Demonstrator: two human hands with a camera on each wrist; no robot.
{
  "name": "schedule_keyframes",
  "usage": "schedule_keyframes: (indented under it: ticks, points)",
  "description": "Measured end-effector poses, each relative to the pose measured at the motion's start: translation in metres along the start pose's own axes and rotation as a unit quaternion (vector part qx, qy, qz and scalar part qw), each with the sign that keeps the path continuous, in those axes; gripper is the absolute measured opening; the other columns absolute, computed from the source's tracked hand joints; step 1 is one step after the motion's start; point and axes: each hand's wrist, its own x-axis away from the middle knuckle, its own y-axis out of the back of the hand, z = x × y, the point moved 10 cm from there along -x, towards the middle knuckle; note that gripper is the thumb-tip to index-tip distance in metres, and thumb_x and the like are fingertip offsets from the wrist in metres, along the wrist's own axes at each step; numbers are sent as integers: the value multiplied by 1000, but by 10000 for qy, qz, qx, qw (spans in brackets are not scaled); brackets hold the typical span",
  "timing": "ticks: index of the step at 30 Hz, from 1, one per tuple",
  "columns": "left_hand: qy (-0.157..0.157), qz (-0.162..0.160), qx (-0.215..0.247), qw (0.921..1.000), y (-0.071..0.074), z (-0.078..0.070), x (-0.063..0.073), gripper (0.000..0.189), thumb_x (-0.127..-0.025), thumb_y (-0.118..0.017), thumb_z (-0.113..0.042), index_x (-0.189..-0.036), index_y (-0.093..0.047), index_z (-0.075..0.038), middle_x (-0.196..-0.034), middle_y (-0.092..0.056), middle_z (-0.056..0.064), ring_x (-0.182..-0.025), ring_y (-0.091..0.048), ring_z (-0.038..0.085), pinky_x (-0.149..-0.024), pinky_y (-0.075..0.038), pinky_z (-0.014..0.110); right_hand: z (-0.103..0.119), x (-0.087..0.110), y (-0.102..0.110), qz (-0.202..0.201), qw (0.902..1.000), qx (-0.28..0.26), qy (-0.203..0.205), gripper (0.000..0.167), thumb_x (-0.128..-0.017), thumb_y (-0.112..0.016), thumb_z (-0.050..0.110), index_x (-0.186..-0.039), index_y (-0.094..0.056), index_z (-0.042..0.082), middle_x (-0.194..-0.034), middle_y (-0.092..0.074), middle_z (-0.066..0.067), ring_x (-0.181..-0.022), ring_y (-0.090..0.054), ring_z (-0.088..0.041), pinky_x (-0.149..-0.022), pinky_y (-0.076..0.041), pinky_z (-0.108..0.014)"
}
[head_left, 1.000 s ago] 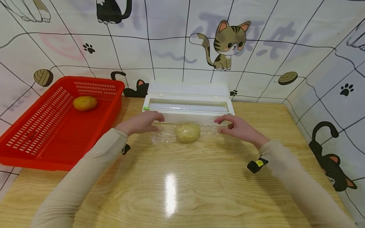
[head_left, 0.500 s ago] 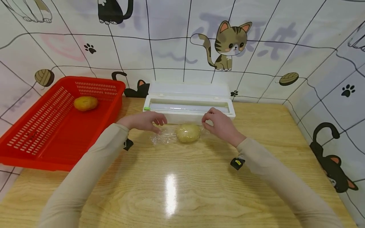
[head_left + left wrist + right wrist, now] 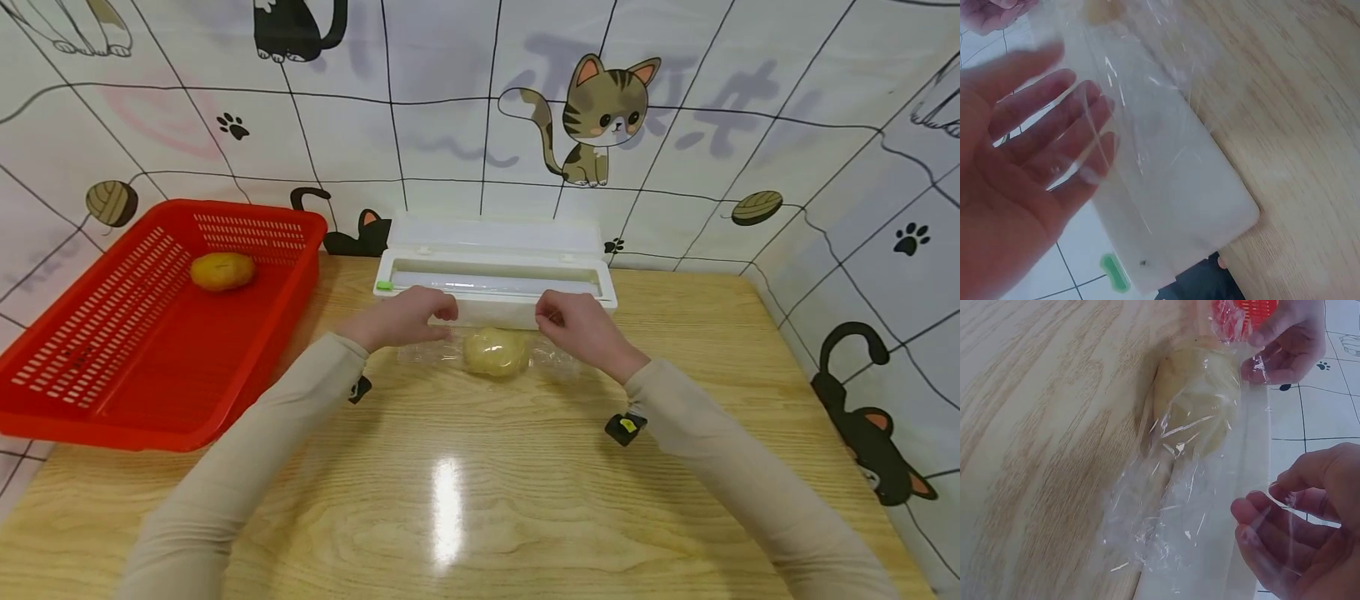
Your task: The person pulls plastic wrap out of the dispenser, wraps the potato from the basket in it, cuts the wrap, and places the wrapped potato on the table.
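Note:
A peeled-looking yellow potato [image 3: 495, 352] lies on the table in front of a white cling film dispenser [image 3: 495, 313], with clear cling film [image 3: 1179, 506] over it and spreading out on both sides. My left hand [image 3: 412, 318] is at the film's left side. Its fingers are loosely extended in the left wrist view, with film [image 3: 1141, 125] lying across the fingertips and the thumb apart from them. At the right side, my right hand [image 3: 577, 327] pinches the film's edge between thumb and forefinger, the other fingers curving below. The dispenser's lid [image 3: 495, 233] stands raised, showing the film roll [image 3: 495, 283].
A red plastic basket [image 3: 172, 383] stands on the left of the wooden table [image 3: 375, 500], holding another potato [image 3: 222, 272]. A green slider [image 3: 384, 286] sits at the dispenser's left end. A cat-patterned wall covering [image 3: 442, 133] rises behind and at the right.
My right hand has moved left toward the potato and brought thumb and forefinger together on the film. My left hand has shifted right, closer to the potato. The film's ends look more spread.

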Motion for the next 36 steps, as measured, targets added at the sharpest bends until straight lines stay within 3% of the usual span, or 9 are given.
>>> schedule_keyframes:
  ticks: [3,8,12,18,26,32,36]
  points:
    - [-178,-318,-202,9991,3,-3,-4,3,-91,-62,0,-93,-64,1,-89,-64,7,-87,-60,24,-82,-48,37,-2,2,2,-73,9997,-224,-19,6,-92,-58,4,-90,-63,2,-79,-67,-5,-72,-65,-19,-65,-53,-35]
    - [-168,-595,-210,9979,6,-4,-7,4,-93,-58,1,-91,-61,1,-80,-60,4,-74,-53,19,-72,-47,34,-8,4,1,-99,9993,-347,-95,4,-94,-58,4,-91,-60,2,-75,-66,-8,-63,-59,-16,-58,-47,-33]
    - [-42,-535,-181,9984,5,-5,-6,6,-95,-55,0,-96,-61,2,-82,-62,8,-72,-52,20,-70,-46,34,-12,4,-2,-29,9988,-462,-134,4,-95,-59,4,-92,-60,1,-78,-67,-11,-65,-60,-16,-59,-46,-34]
    - [2,-397,-151,9991,0,-5,-6,10,-97,-52,-2,-103,-60,1,-92,-67,12,-77,-59,19,-75,-50,34,-13,5,-6,109,9982,-573,-121,4,-95,-59,4,-94,-62,1,-82,-67,-9,-75,-63,-19,-72,-52,-37]
    - [-9,-241,-293,9993,-8,-10,-4,9,-97,-58,-12,-94,-59,-4,-78,-60,0,-70,-53,15,-69,-48,32,-8,12,-8,170,9958,-880,-157,5,-92,-58,3,-93,-62,0,-86,-66,-8,-83,-65,-23,-77,-53,-37]
    - [188,-293,-608,9975,-15,-10,-2,24,-91,-69,-26,-89,-54,-8,-77,-54,0,-71,-49,16,-65,-43,31,0,16,-14,281,9963,-811,53,5,-89,-55,-1,-91,-60,-2,-86,-65,-11,-86,-66,-28,-76,-54,-38]
    - [117,-371,-1179,9923,-23,-12,-3,30,-87,-73,-29,-88,-52,-7,-74,-51,0,-66,-47,17,-60,-42,30,4,20,-19,281,9980,-544,161,5,-87,-55,-2,-89,-59,0,-82,-63,-8,-80,-63,-24,-73,-53,-37]
